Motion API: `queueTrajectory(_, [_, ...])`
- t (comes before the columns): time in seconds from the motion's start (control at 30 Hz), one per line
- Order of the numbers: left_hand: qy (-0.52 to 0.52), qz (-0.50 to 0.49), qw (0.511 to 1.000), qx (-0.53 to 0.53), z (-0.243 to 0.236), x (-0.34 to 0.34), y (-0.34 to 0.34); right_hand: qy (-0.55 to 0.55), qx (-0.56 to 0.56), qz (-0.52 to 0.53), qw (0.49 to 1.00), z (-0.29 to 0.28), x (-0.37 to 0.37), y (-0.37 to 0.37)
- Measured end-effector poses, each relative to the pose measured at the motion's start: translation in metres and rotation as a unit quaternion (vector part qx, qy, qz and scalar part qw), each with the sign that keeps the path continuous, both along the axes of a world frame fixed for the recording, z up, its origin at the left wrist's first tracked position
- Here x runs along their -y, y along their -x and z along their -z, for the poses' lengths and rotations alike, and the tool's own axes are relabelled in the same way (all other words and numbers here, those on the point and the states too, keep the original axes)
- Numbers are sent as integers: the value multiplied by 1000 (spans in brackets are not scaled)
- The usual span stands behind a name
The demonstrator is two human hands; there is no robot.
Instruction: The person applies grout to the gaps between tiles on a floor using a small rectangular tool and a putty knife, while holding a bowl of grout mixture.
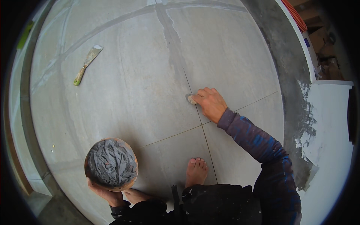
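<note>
My left hand [107, 194] supports an orange-brown bowl [128, 185] from below at the lower left. Thick grey grout [112, 163] with a rough, folded surface fills it. My right hand [210, 105] is low over the tiled floor, its fingers closed round a small beige piece [191, 99] with grey on its edge. The piece lies against a thin open joint [186, 80] between tiles; its kind is not clear, as the fingers cover part of it. Farther along, the same joint carries a wide grey smear of grout [170, 35].
A putty knife [87, 64] with a green handle end lies on the tiles at the left. My bare foot [197, 171] stands beside the joint crossing. A grey-smeared strip borders a white surface [332, 112] at the right. An orange coiled hose [296, 15] is at the upper right.
</note>
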State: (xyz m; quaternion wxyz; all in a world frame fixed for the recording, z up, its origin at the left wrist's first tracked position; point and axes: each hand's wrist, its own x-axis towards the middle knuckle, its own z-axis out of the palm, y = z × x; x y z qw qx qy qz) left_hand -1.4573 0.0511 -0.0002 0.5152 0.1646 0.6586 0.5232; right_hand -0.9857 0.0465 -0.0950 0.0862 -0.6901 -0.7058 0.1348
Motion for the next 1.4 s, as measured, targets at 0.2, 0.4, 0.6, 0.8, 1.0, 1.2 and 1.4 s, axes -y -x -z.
queueTrajectory(0.2, [5, -1, 1000, 25, -18, 5, 11, -157, -52, -96, 982, -22, -66, -35])
queueTrajectory(0.4, [-7, -18, 1000, -11, -6, 4, 26, -190, 57, -166, 966, 29, -73, -62])
queueTrajectory(0.6, [3, -54, 998, -15, -17, -16, 5, -165, 31, -182, 969, 9, -78, -48])
queueTrajectory(0.8, [-5, -42, 999, -8, -12, -2, 15, -80, 17, -195, 977, 8, -3, -41])
queueTrajectory(1.0, [-6, -18, 1000, 15, -23, -4, 6, -141, -68, 52, 986, -27, -84, -17])
queueTrajectory(1.2, [-3, 11, 1000, 14, -13, 7, -8, -92, 31, 31, 995, -2, -139, -35])
queueTrajectory(1.4, [-12, 68, 996, 52, -28, 16, 2, -3, -37, -47, 998, -26, 41, 14])
